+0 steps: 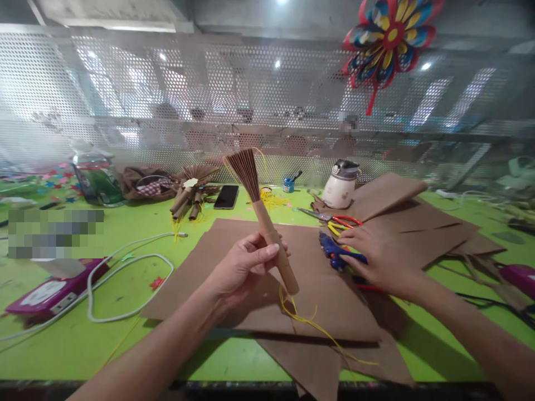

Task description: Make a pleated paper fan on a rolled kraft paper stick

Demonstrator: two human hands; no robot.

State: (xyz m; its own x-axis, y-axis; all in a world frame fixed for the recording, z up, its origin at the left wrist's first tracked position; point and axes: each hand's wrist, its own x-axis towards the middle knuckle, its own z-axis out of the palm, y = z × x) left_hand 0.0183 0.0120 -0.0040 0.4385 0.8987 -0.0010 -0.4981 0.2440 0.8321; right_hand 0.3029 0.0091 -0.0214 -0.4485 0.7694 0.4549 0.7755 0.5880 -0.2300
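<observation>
My left hand (251,259) is closed around the paper tube (262,218) of a folded brown paper fan (244,170), held tilted above the cardboard. The fan's narrow pleats spread at the upper end. Yellow string (307,320) trails from the tube's lower end. On the right, my right hand (376,256) has its fingers and thumb around the handle of a blue glue gun (334,250), which lies at the cardboard's right side. Just beyond that hand are scissors (320,214) and a red-and-yellow handled tool (345,221). Brown cardboard (217,239) lies beneath both hands.
More brown sheets (401,223) are piled at right, near a white bottle (340,186). At the back lie a phone (226,197), paper fans with tubes (190,195) and a blue jar (288,185). A white cable (171,267) and purple power strip (54,298) are left.
</observation>
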